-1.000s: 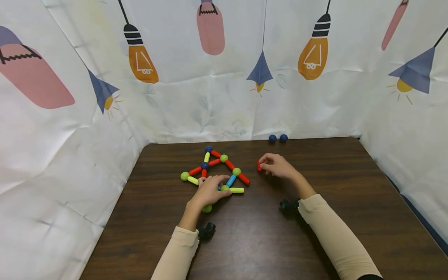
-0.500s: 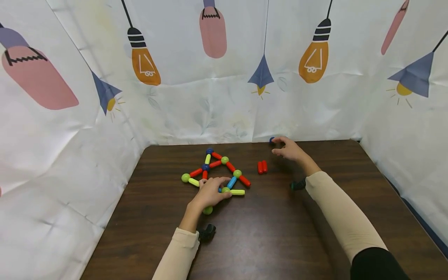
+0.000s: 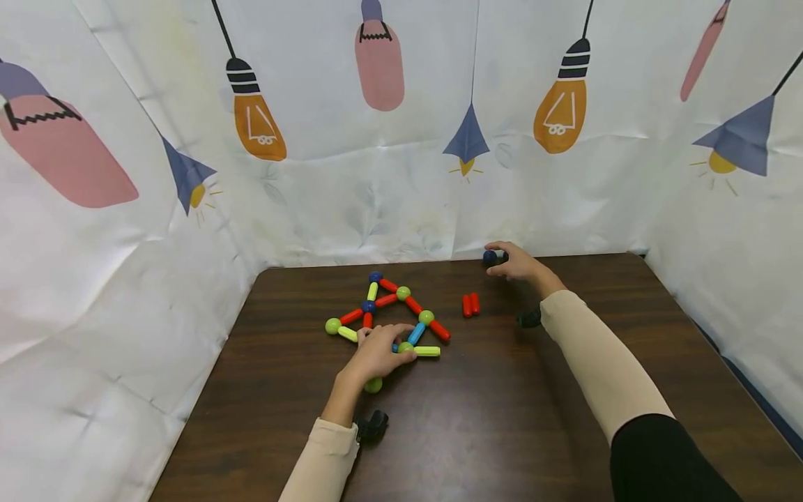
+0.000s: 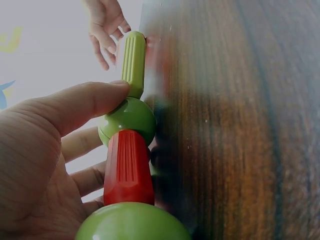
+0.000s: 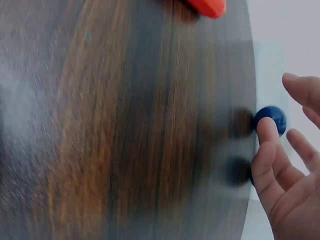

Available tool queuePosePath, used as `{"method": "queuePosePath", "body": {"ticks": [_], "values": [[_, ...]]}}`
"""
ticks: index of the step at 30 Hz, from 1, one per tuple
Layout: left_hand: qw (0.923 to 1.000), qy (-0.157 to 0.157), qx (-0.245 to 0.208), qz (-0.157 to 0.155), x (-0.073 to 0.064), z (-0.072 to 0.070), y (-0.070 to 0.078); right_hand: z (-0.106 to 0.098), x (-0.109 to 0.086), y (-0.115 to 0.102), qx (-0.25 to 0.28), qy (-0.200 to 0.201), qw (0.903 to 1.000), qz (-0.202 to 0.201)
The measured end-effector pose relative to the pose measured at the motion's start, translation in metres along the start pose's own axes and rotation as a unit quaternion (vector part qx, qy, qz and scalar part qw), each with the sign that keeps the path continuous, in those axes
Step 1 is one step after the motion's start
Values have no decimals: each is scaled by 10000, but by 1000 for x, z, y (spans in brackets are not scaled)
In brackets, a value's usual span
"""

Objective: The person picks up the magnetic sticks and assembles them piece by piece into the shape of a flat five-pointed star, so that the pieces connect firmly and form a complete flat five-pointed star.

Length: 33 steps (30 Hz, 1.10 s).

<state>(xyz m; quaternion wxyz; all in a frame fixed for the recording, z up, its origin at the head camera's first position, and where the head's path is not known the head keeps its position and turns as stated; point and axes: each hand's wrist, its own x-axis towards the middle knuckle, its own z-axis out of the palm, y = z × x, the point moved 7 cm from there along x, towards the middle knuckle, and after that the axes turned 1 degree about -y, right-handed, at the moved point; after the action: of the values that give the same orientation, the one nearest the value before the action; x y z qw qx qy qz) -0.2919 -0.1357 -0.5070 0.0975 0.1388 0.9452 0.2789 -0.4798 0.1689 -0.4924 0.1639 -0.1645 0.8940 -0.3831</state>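
A flat frame of magnetic rods and balls lies on the table, with red rods point(image 3: 386, 300), light-green rods point(image 3: 428, 351), a blue rod point(image 3: 417, 333), green balls point(image 3: 333, 325) and dark blue balls point(image 3: 369, 307). My left hand point(image 3: 379, 352) holds the frame's near part. Its thumb presses where a light-green rod point(image 4: 134, 60) meets a green ball point(image 4: 129, 120), with fingers behind. At the table's far edge, my right hand point(image 3: 517, 265) reaches over two loose dark blue balls point(image 3: 489, 257), thumb and fingers spread apart. Fingers partly cover one ball point(image 5: 272, 120) in the right wrist view.
Two loose red rods point(image 3: 471, 305) lie side by side between the frame and my right hand. The dark wood table point(image 3: 489, 418) ends at a white printed cloth point(image 3: 401, 202) along the back and sides.
My right hand has set a red rod down beside another, then moved back and right to the loose blue balls. The left hand has stayed on the frame.
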Motion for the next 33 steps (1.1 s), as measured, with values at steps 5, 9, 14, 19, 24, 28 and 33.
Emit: {"method": "queuePosePath", "body": {"ticks": [5, 9, 14, 19, 24, 28, 33], "values": [[9999, 62, -31, 85, 0, 0, 1, -1, 3, -1, -114, -175, 9998, -41], [9999, 66, -56, 107, 0, 0, 2, 2, 6, -2, -189, -285, 9993, -133], [9999, 51, -60, 75, 0, 0, 2, 7, 8, -6, -214, -307, 9990, -238], [10000, 31, -23, 70, -1, -1, 2, 13, 5, -9, -325, -456, 9981, -237], [10000, 27, -27, 50, -1, 0, 3, 19, -5, -6, -381, -691, 9968, -112], [10000, 32, 16, 57, -1, -2, 4, 21, -14, -3, -364, -789, 9962, -85], [10000, 34, -6, 2, 0, -1, 2, 23, -26, 3, -187, -726, 9972, -33]]}}
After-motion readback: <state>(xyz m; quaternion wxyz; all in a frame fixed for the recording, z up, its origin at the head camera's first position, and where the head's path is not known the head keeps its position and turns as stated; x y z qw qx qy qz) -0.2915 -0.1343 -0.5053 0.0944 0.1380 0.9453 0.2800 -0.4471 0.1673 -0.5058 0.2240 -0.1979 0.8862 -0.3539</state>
